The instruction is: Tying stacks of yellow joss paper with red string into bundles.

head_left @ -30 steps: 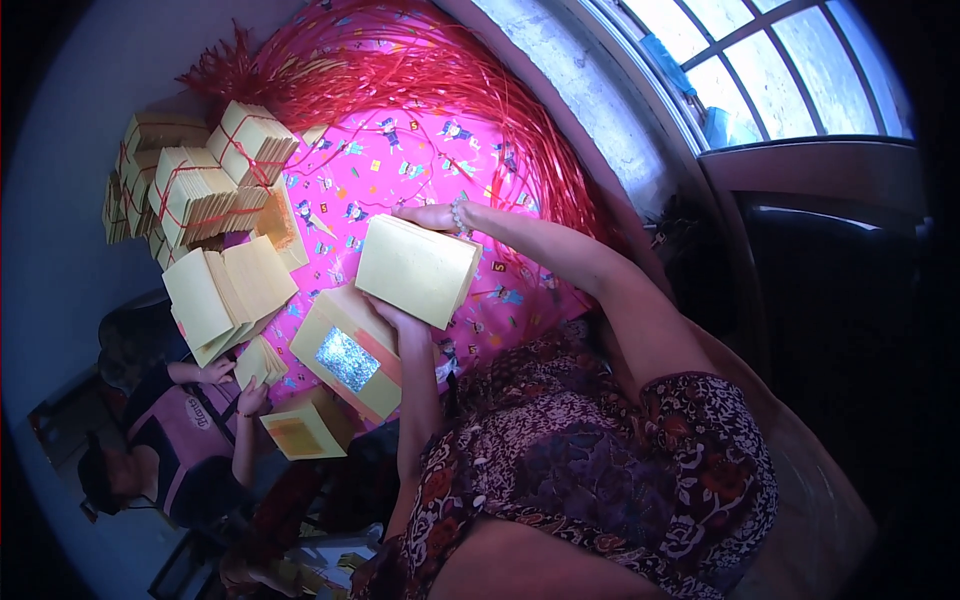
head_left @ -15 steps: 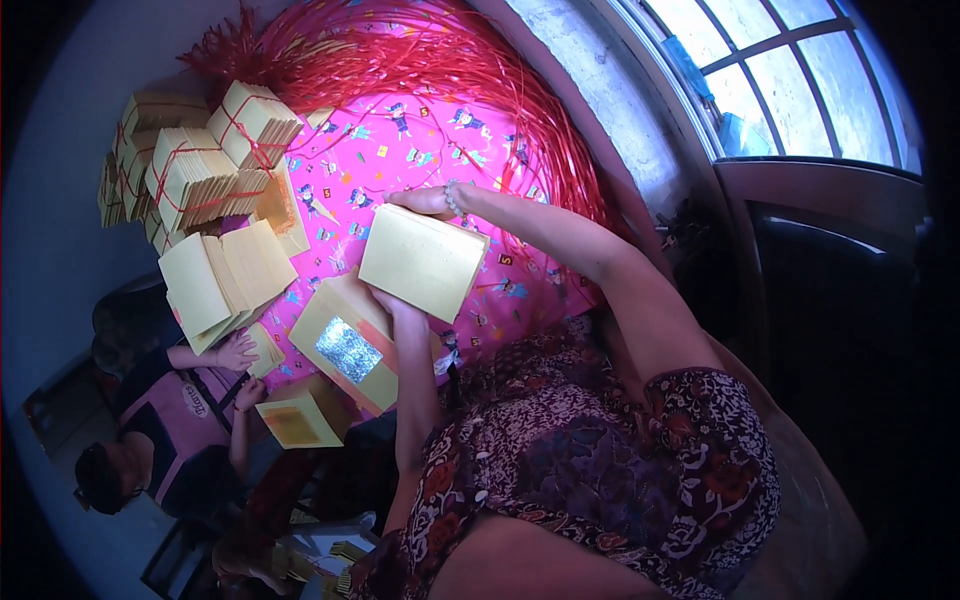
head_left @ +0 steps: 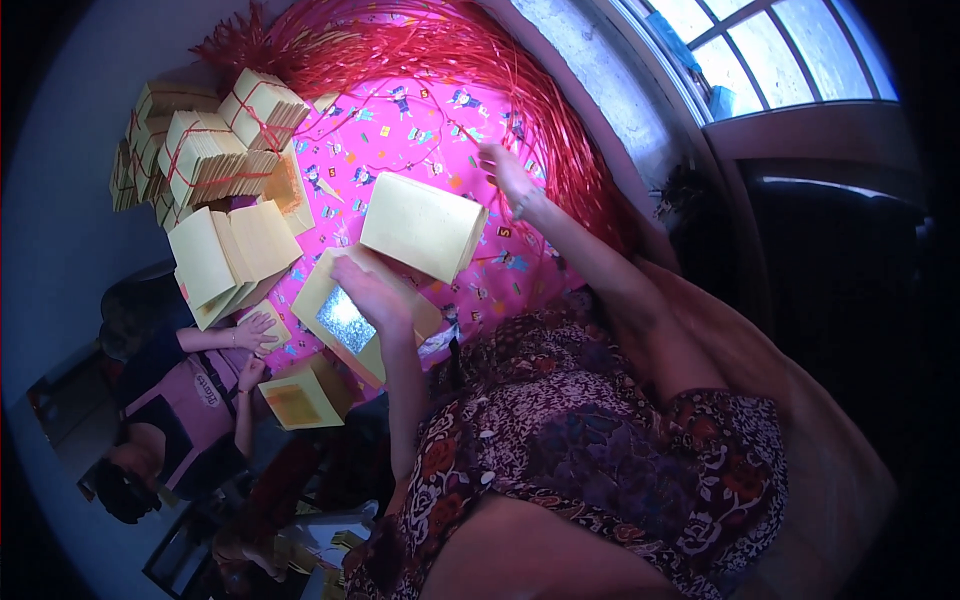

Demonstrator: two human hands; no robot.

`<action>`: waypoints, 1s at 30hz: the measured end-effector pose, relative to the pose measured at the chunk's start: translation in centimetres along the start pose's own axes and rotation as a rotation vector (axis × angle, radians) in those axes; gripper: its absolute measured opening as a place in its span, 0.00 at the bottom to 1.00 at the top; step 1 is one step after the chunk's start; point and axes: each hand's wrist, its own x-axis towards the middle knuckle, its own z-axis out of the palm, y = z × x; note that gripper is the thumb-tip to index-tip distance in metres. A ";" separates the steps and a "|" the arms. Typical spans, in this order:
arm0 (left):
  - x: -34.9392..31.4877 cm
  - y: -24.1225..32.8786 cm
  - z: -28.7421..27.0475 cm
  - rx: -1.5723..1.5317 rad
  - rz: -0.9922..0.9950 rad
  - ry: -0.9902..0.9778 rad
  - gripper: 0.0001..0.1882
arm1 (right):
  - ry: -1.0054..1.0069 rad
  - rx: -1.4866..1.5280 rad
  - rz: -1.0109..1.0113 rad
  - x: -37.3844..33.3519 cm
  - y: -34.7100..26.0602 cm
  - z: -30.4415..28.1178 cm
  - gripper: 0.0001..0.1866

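A stack of pale yellow paper sheets lies on the pink patterned table cover, between my hands. My left hand is off the stack, its fingers stretched out above a yellow sheet with a silver foil square. My right hand is raised beyond the stack's right side, fingers apart and slightly bent. A thin red plastic strand runs up to its fingertips; I cannot make out any grip on it. Beside the right hand lies a large bundle of red strands.
Tied paper bundles are piled at the far left, with a loose fanned stack nearer. A person works at the left edge, hands on paper. A folded yellow sheet lies near them. A wall ledge borders the right.
Both hands have let go of the paper stack, which now rests on the cover. My right hand has moved right to the red strands; my left has drawn back leftward.
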 end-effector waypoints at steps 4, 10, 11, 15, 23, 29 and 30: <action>3.4 4.6 0.6 0.266 0.158 -0.205 0.39 | 0.096 0.143 0.151 -5.7 4.3 -1.8 0.35; 15.1 3.4 0.3 0.361 -0.345 -0.560 0.42 | 0.044 0.442 0.326 -9.8 8.3 2.3 0.41; 15.8 2.7 0.0 0.287 -0.550 -0.698 0.43 | -0.046 0.518 0.276 -10.6 7.2 3.4 0.41; 14.1 -0.2 3.1 0.561 -0.662 -0.810 0.43 | -0.075 0.651 0.065 -7.2 10.3 2.9 0.34; 15.8 -1.4 1.1 0.689 -0.717 -0.767 0.40 | 0.071 0.755 0.208 -8.5 8.1 5.9 0.34; 14.4 -0.7 1.9 0.688 -0.735 -0.787 0.37 | -0.048 0.743 0.201 -9.3 7.8 6.0 0.39; 14.0 -0.7 2.2 0.691 -0.736 -0.788 0.37 | -0.046 0.746 0.201 -9.3 7.7 6.0 0.39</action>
